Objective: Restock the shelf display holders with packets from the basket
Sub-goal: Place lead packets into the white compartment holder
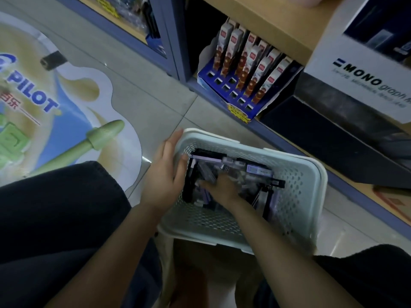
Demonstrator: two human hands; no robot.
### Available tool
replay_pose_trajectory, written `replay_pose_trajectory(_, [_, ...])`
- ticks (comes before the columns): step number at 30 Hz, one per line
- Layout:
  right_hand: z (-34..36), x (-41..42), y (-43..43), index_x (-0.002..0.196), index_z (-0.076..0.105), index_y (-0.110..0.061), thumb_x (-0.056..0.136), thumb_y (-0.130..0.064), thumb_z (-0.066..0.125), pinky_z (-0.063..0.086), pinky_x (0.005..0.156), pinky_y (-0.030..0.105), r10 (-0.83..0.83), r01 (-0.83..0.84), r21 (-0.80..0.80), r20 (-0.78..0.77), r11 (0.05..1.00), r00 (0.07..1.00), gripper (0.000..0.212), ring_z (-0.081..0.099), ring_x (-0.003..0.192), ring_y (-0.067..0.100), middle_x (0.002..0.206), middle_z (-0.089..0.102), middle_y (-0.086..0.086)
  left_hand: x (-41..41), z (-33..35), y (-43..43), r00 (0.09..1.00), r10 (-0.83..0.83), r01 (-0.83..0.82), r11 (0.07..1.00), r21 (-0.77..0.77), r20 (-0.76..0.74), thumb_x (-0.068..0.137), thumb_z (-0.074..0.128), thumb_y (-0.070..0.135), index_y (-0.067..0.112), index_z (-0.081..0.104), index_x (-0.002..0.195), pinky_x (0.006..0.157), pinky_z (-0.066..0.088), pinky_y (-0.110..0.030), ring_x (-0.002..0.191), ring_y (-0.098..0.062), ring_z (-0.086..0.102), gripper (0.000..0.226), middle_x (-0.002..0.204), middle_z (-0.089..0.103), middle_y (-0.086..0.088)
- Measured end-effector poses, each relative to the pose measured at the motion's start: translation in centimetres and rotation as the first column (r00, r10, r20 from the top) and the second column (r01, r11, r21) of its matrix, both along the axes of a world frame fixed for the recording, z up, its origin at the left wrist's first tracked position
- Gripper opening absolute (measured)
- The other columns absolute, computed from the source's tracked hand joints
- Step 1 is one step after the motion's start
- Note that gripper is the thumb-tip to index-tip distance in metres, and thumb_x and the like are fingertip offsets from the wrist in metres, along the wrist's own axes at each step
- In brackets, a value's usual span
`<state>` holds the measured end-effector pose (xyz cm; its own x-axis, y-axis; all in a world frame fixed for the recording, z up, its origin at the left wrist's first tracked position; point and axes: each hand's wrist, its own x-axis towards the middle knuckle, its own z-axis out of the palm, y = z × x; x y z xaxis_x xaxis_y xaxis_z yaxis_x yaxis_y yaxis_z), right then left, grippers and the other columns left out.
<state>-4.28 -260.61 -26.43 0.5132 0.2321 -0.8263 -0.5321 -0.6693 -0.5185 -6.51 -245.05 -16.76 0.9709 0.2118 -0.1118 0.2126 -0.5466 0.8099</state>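
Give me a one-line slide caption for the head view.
Left hand rests on the basket rim while the right hand reaches among its packets; the blue display holder has empty slots.

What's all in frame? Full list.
basket: one, pale green, on the floor by the shelf
packets: several, black and purple, in the basket
display holder: one, blue, bottom shelf, front slots empty
boxed packets: about ten, red-brown and white, standing in the holder
MONO box: one, white, upper right shelf
PILOT floor sticker: one, blue and cream, floor left
left hand: on the basket's left rim, fingers straight
right hand: in the basket among packets, grip unclear
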Motion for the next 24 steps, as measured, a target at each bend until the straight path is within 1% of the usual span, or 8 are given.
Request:
replay_pose_trajectory(4, [0.8, -0.3, 0.6, 0.140, 0.037, -0.008, 0.094, -0.037, 0.053, 0.041, 0.073, 0.025, -0.040, 0.039, 0.015, 0.030, 0.999, 0.999, 0.056, 0.056, 0.105, 0.026, 0.125, 0.057, 0.010, -0.1, -0.1, 0.0, 1.000, -0.003, 0.003, 1.000, -0.014, 0.002, 0.098, 0.036, 0.031, 0.025, 0.030, 0.142, 0.084, 0.029, 0.005, 0.105, 0.025, 0.038, 0.045, 0.128, 0.043, 0.013])
replay_pose_trajectory(10, [3.5, -0.1, -1.3, 0.107, 0.050, -0.022, 0.098, -0.025, 0.048, 0.047, 0.069, 0.031, -0.009, 0.000, 0.104, 0.081, 0.995, 0.997, 0.010, 0.057, 0.075, 0.015, 0.086, 0.058, -0.001, -0.1, -0.2, 0.1, 1.000, 0.000, 0.000, 1.000, 0.012, 0.009, 0.098, 0.035, 0.029, 0.019, 0.033, 0.142, 0.089, 0.030, -0.002, 0.108, 0.011, 0.040, 0.045, 0.125, 0.042, 0.009])
replay_pose_trajectory(13, [5.6, 0.0, -2.1, 0.102, 0.048, -0.027, 0.097, -0.027, 0.050, 0.054, 0.077, 0.046, 0.029, -0.045, 0.129, 0.124, 0.991, 0.992, 0.005, 0.062, 0.083, 0.027, 0.083, 0.059, -0.002, -0.4, 0.2, -0.1, 0.998, 0.027, -0.039, 0.974, 0.222, 0.058, 0.094, 0.034, 0.028, 0.007, 0.047, 0.128, 0.088, 0.035, -0.027, 0.102, -0.015, 0.042, 0.042, 0.112, 0.048, -0.009])
replay_pose_trajectory(15, [7.3, 0.0, -2.4, 0.106, 0.047, -0.027, 0.095, -0.032, 0.051, 0.054, 0.077, 0.048, 0.065, -0.090, 0.140, 0.175, 0.986, 0.983, 0.013, 0.063, 0.080, 0.026, 0.084, 0.060, -0.002, -0.9, 0.7, -0.7, 0.993, 0.070, -0.099, 0.937, 0.334, 0.098, 0.093, 0.034, 0.023, 0.004, 0.053, 0.113, 0.082, 0.034, -0.029, 0.094, -0.020, 0.042, 0.033, 0.102, 0.050, -0.013])
replay_pose_trajectory(17, [9.1, 0.0, -2.5, 0.114, 0.047, -0.024, 0.094, -0.036, 0.051, 0.054, 0.075, 0.045, 0.099, -0.135, 0.145, 0.234, 0.980, 0.967, 0.023, 0.063, 0.079, 0.021, 0.089, 0.061, -0.002, -1.5, 1.7, -2.3, 0.992, 0.106, -0.118, 0.972, 0.201, 0.069, 0.095, 0.035, 0.020, 0.013, 0.050, 0.104, 0.073, 0.036, -0.025, 0.084, -0.015, 0.046, 0.019, 0.095, 0.051, -0.006])
replay_pose_trajectory(19, [10.9, 0.0, -2.6, 0.126, 0.045, -0.020, 0.093, -0.039, 0.052, 0.054, 0.076, 0.039, 0.113, -0.166, 0.146, 0.314, 0.975, 0.943, 0.039, 0.063, 0.085, 0.015, 0.100, 0.061, -0.004, -1.8, 3.1, -4.5, 0.977, 0.203, -0.208, 0.973, -0.095, -0.060, 0.098, 0.040, 0.023, 0.020, 0.046, 0.099, 0.067, 0.040, -0.015, 0.077, -0.005, 0.049, 0.006, 0.089, 0.050, 0.002])
replay_pose_trajectory(22, [13.2, 0.0, -2.8, 0.133, 0.041, -0.018, 0.094, -0.038, 0.050, 0.052, 0.082, 0.030, 0.134, -0.202, 0.120, 0.421, 0.972, 0.897, 0.045, 0.061, 0.095, 0.010, 0.106, 0.058, -0.009, -1.2, 5.0, -6.9, 0.898, 0.250, -0.402, 0.803, -0.440, -0.363, 0.096, 0.041, 0.035, 0.024, 0.047, 0.101, 0.070, 0.036, 0.000, 0.088, 0.005, 0.053, 0.013, 0.101, 0.052, 0.008])
replay_pose_trajectory(24, [14.3, -0.1, -2.8, 0.134, 0.040, -0.015, 0.094, -0.035, 0.051, 0.052, 0.083, 0.034, 0.175, -0.250, 0.095, 0.483, 0.964, 0.858, 0.046, 0.062, 0.100, 0.015, 0.114, 0.062, -0.001, -0.5, 5.6, -7.4, 0.853, 0.144, -0.458, 0.665, -0.590, -0.501, 0.096, 0.041, 0.041, 0.020, 0.046, 0.122, 0.083, 0.036, -0.009, 0.104, 0.002, 0.053, 0.034, 0.118, 0.055, 0.005])
